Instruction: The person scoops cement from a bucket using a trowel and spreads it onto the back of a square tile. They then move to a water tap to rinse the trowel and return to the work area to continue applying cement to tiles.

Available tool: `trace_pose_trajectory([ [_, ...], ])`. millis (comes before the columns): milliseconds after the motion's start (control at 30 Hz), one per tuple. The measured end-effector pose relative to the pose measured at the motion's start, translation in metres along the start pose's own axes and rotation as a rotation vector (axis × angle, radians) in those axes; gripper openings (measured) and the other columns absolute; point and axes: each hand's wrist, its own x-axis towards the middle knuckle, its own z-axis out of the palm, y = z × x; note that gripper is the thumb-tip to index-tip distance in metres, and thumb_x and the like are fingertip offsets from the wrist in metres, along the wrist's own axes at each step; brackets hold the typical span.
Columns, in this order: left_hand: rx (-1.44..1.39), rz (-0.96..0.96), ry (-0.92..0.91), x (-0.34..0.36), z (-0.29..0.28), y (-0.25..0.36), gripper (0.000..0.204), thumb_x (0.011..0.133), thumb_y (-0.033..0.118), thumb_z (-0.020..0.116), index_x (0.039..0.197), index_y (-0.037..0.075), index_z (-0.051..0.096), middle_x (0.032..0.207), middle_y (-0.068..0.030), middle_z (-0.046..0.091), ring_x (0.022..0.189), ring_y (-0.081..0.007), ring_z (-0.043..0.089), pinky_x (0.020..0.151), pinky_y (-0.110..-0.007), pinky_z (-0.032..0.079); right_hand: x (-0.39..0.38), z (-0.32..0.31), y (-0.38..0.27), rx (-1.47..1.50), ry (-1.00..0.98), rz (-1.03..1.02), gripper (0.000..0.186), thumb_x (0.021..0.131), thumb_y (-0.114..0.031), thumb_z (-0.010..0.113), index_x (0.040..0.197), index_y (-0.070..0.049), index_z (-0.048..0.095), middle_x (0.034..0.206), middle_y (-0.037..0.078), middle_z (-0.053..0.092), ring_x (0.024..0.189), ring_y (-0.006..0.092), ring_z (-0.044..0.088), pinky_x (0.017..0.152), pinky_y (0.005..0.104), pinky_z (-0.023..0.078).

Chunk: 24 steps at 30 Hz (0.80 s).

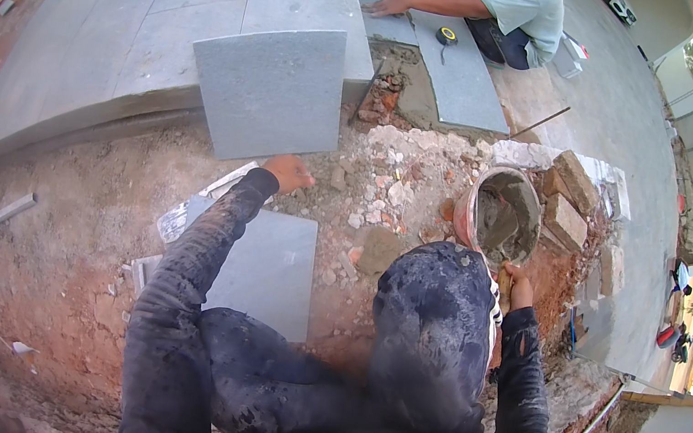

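My left hand (289,174) is closed, with nothing visible in it, just below the lower edge of a grey stone slab (271,92). That slab leans against the raised paved step. On the right, beside my bent knee, my right hand (522,287) grips the wooden handle of a trowel (505,286); its blade I cannot make out. Right above this hand, a bucket (465,217) holds wet grey mortar (503,212). Another grey slab (269,263) lies on the ground under my left forearm, partly covered by my leg.
A co-worker (522,11) crouches at the far side, hands over laid paving (458,83), near a tape measure (446,36). Bricks (566,220) stand right of the bucket. Rubble (392,192) covers the middle ground. A raised paved step (118,37) runs along the left.
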Motion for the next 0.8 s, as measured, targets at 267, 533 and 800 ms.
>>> trace_pose_trajectory([
  [267, -0.077, -0.087, -0.120, 0.008, -0.008, 0.049, 0.043, 0.079, 0.045, 0.067, 0.097, 0.006, 0.070, 0.104, -0.0186, 0.066, 0.100, -0.0318, 0.061, 0.089, -0.040, 0.046, -0.024, 0.027, -0.001, -0.088, -0.072, -0.350, 0.021, 0.087, -0.020, 0.068, 0.087, -0.003, 0.057, 0.065, 0.006, 0.057, 0.048, 0.0156, 0.055, 0.044, 0.0278, 0.043],
  [533, 0.034, -0.041, -0.133, 0.015, 0.018, 0.030, 0.045, 0.082, 0.044, 0.068, 0.103, 0.005, 0.066, 0.095, -0.0174, 0.067, 0.091, -0.0281, 0.064, 0.081, -0.038, 0.049, -0.007, 0.080, -0.057, -0.321, -0.422, -0.317, 0.027, 0.090, -0.022, 0.064, 0.103, -0.004, 0.049, 0.068, 0.002, 0.054, 0.045, 0.0126, 0.053, 0.040, 0.0269, 0.042],
  [800, -0.013, -0.341, -0.163, -0.052, 0.005, -0.019, 0.052, 0.084, 0.046, 0.064, 0.112, 0.003, 0.064, 0.098, -0.0186, 0.067, 0.094, -0.0289, 0.064, 0.084, -0.038, 0.049, 0.162, 0.189, -0.139, -1.317, -0.380, -0.713, 0.046, 0.087, -0.035, 0.062, 0.110, 0.003, 0.053, 0.092, 0.021, 0.065, 0.087, 0.0307, 0.065, 0.076, 0.0450, 0.050],
])
